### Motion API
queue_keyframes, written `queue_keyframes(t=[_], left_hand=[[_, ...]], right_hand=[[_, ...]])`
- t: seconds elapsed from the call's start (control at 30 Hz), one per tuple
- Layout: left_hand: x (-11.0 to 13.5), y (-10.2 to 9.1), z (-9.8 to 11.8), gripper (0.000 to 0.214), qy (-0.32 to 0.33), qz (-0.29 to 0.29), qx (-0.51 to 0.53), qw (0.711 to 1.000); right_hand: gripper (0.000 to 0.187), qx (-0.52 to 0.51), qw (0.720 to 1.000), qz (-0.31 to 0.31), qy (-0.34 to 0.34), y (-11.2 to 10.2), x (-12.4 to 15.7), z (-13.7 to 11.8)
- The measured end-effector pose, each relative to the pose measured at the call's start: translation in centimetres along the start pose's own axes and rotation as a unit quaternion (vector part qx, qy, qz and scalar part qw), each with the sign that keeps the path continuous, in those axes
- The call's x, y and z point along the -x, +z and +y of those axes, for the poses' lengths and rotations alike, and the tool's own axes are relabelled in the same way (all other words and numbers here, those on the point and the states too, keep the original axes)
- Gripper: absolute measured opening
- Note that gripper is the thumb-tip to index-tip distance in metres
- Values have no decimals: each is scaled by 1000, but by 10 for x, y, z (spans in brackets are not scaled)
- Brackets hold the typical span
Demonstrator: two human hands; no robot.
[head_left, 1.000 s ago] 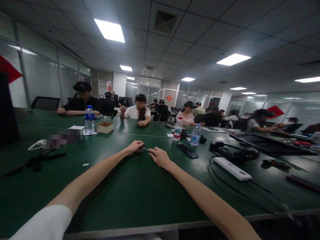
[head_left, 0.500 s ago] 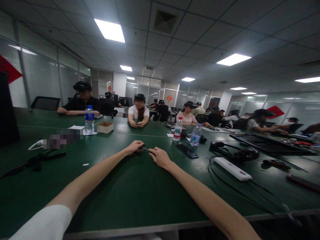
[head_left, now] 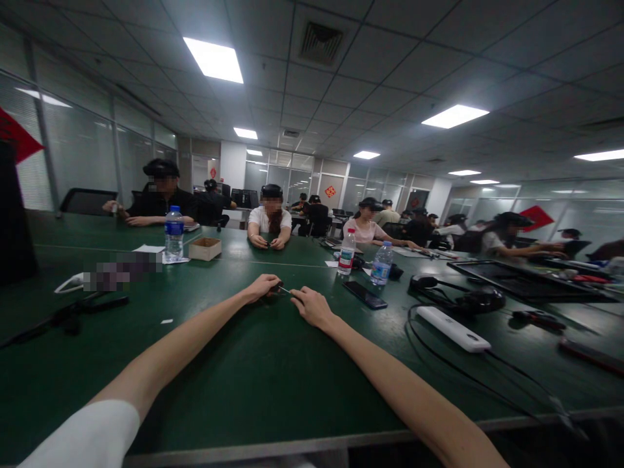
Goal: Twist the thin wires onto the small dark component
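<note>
My left hand (head_left: 262,287) is closed around a small dark object (head_left: 276,286), mostly covered by the fingers. Opposite it, my right hand (head_left: 311,305) pinches a thin metal rod (head_left: 286,290), like a screwdriver shaft. The rod's tip reaches the dark object; whether it sits inside or only touches it, I cannot tell. Any handle is hidden in the right hand. Both hands rest low over the middle of the green table (head_left: 263,377).
Right of my hands lie a black phone (head_left: 365,294), two bottles (head_left: 346,252), a headset (head_left: 458,296) and a white power bank (head_left: 453,329) with cables. To the left stand a cardboard box (head_left: 205,248) and a water bottle (head_left: 174,235). Several people sit around.
My hands, the dark object and the rod stay almost where they were. Across the table, the person at the left has raised a hand; the person opposite has moved their hands slightly apart.
</note>
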State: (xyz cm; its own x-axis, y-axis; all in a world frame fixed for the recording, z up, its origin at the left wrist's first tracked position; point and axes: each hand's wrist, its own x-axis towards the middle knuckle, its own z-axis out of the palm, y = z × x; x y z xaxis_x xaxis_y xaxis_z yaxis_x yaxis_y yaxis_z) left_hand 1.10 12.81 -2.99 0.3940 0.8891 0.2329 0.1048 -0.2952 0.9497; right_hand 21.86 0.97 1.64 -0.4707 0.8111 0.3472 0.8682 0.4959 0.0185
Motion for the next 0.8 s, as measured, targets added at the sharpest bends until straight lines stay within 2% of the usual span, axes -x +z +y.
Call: queue_keyframes(t=[0.6,0.8], left_hand=[[0,0,1,50,-2,1,3,1000],[1,1,2,48,4,-2,3,1000]], right_hand=[[38,-4,1000,1,-13,0,0,2],[39,6,1000,-1,2,1,0,0]])
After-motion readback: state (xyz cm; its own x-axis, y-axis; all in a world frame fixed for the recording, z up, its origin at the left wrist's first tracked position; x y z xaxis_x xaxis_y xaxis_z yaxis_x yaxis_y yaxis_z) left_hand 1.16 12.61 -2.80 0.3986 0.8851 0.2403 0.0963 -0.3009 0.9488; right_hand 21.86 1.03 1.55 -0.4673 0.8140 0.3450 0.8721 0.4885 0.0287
